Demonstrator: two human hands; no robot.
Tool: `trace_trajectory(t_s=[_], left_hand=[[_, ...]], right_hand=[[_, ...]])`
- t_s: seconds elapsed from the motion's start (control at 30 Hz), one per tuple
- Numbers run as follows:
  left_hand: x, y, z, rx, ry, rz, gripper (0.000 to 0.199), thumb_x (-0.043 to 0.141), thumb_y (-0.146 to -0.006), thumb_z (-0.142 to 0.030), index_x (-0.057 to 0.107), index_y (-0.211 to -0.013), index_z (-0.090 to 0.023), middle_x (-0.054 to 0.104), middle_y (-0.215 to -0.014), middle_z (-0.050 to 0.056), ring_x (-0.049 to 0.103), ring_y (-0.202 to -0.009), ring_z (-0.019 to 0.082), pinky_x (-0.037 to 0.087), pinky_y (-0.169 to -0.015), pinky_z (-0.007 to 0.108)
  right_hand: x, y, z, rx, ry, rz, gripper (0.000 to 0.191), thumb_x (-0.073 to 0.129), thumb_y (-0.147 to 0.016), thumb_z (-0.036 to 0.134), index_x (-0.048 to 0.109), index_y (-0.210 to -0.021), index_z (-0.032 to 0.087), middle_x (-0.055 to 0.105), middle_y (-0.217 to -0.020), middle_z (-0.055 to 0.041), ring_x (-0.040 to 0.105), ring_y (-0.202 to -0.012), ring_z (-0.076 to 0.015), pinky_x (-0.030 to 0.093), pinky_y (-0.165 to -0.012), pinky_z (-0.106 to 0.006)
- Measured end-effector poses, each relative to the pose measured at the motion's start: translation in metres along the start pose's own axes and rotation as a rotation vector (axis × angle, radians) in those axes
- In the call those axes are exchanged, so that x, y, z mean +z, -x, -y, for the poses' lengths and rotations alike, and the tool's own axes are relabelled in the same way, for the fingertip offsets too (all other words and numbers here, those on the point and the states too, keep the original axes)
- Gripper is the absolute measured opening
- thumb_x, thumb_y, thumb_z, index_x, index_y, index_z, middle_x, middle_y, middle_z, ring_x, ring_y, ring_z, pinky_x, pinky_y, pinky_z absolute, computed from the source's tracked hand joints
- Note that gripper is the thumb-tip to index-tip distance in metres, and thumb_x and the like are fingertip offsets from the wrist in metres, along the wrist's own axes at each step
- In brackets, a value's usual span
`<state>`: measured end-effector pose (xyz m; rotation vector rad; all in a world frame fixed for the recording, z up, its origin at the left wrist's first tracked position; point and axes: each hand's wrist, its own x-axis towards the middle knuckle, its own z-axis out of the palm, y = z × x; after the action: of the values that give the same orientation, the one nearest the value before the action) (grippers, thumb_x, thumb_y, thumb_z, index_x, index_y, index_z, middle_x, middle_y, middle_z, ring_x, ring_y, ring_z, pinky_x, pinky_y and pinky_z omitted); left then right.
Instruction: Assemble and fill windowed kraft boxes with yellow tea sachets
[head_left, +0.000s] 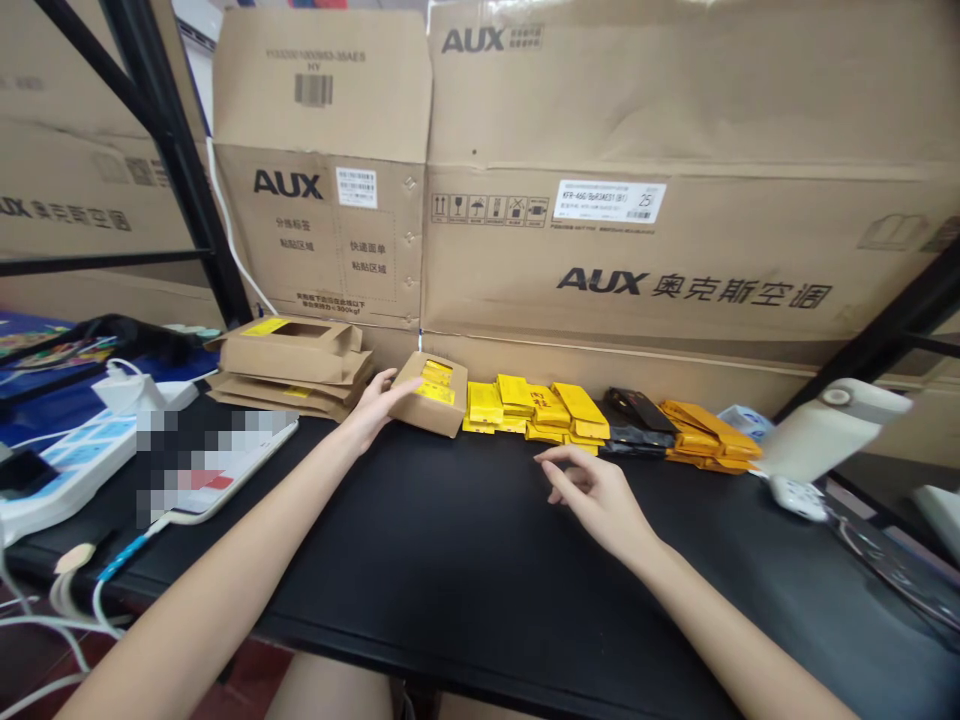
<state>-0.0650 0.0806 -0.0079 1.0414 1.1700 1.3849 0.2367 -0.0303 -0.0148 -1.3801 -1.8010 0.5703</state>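
Note:
My left hand (377, 405) grips the left side of a small brown cardboard box (436, 410), its thumb on top beside a window that shows yellow packets inside. The box rests on the black table (450, 560). My right hand (589, 490) hovers over the table with fingers curled and apart, nothing between them. Just behind it lie stacks of yellow packets (536, 405), touching the box's right side or close to it. Black packets (637, 420) and orange packets (709, 435) continue the row to the right.
Stacked brown boxes (289, 360) stand at the back left. A phone (232, 470) and a white power strip (82, 450) lie on the left. A white bottle (832, 430) and glasses (892, 570) are on the right. Large cardboard panels (675, 130) rise behind.

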Motion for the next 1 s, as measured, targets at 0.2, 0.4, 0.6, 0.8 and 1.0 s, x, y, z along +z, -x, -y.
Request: trace_trajectory(t_s=[0.2, 0.4, 0.6, 0.8, 1.0], left_hand=[[-0.007, -0.001, 0.007, 0.083, -0.141, 0.162, 0.096, 0.089, -0.040, -0.011, 0.051, -0.127, -0.022, 0.060, -0.129, 0.010, 0.059, -0.116, 0.024, 0.044, -0.105, 0.038], [-0.003, 0.002, 0.002, 0.087, -0.306, 0.081, 0.081, 0.081, -0.048, -0.006, 0.053, -0.123, -0.020, 0.065, -0.121, 0.011, 0.060, -0.116, 0.028, 0.042, -0.106, 0.041], [-0.024, 0.008, -0.029, 0.812, -0.817, -0.216, 0.051, 0.058, -0.069, -0.009, 0.055, -0.119, -0.019, 0.053, -0.136, 0.012, 0.044, -0.132, 0.027, 0.028, -0.116, 0.042], [-0.060, 0.007, -0.044, 0.777, -0.962, -0.809, 0.050, 0.060, -0.076, -0.022, 0.051, -0.126, -0.018, 0.030, -0.152, 0.014, 0.016, -0.145, 0.035, 0.006, -0.118, 0.057], [-0.077, -0.022, -0.020, 0.414, -0.864, -0.740, 0.056, 0.064, -0.076, -0.040, 0.053, -0.127, -0.017, 0.032, -0.151, 0.020, 0.027, -0.140, 0.039, 0.029, -0.110, 0.058]], right_hand=[[0.001, 0.000, 0.001, 0.002, -0.008, 0.020, 0.033, 0.055, -0.088, 0.047, 0.065, -0.097, 0.017, 0.066, -0.058, -0.0026, 0.068, -0.056, -0.0204, 0.052, -0.057, -0.030], [0.001, 0.000, 0.000, -0.001, -0.027, 0.023, 0.033, 0.055, -0.088, 0.047, 0.065, -0.096, 0.017, 0.065, -0.057, -0.0017, 0.067, -0.055, -0.0200, 0.052, -0.057, -0.029], [0.001, 0.001, -0.003, -0.009, -0.031, 0.025, 0.032, 0.055, -0.089, 0.047, 0.065, -0.096, 0.017, 0.065, -0.059, -0.0023, 0.066, -0.054, -0.0189, 0.052, -0.057, -0.030], [0.003, 0.000, -0.002, -0.016, -0.034, 0.027, 0.033, 0.056, -0.088, 0.047, 0.066, -0.094, 0.017, 0.066, -0.059, -0.0022, 0.066, -0.053, -0.0187, 0.052, -0.057, -0.029], [0.003, -0.001, -0.002, -0.007, -0.035, 0.041, 0.033, 0.057, -0.087, 0.048, 0.066, -0.093, 0.017, 0.065, -0.056, -0.0013, 0.065, -0.053, -0.0187, 0.053, -0.058, -0.030]])
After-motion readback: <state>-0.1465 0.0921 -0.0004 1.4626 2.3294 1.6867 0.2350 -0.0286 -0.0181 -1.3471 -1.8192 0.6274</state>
